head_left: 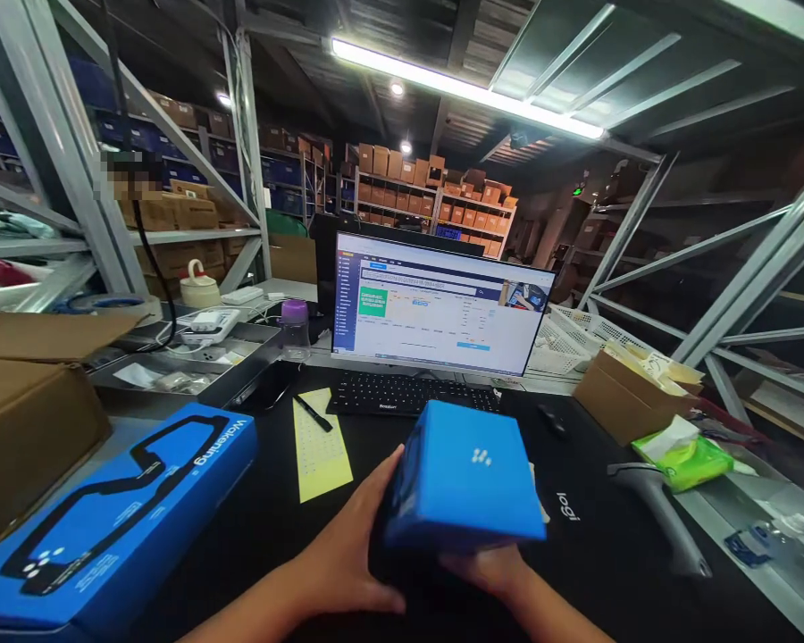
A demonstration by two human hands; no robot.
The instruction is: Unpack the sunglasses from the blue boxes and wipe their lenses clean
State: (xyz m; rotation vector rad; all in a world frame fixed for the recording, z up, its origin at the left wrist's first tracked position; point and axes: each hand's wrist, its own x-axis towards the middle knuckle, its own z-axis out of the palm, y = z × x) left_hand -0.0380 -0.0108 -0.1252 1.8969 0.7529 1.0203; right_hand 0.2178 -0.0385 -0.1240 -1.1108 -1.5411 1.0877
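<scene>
A small blue box [465, 478] with a white dot logo hovers above the black desk mat [596, 545], tilted toward me. My left hand [348, 545] grips its left side with the fingers curled against it. My right hand [489, 572] supports it from beneath, mostly hidden under the box. A larger flat blue box [113, 518] printed with a black outline lies at the left on the desk edge.
Behind the box are a black keyboard [408, 393], a lit monitor [439, 308], a mouse [550, 418], a yellow sheet [318, 442] with a pen [313, 413]. An open carton [27, 420] stands left; a carton [626, 393], green tissue pack [687, 455] and barcode scanner [657, 500] right. Metal shelving surrounds.
</scene>
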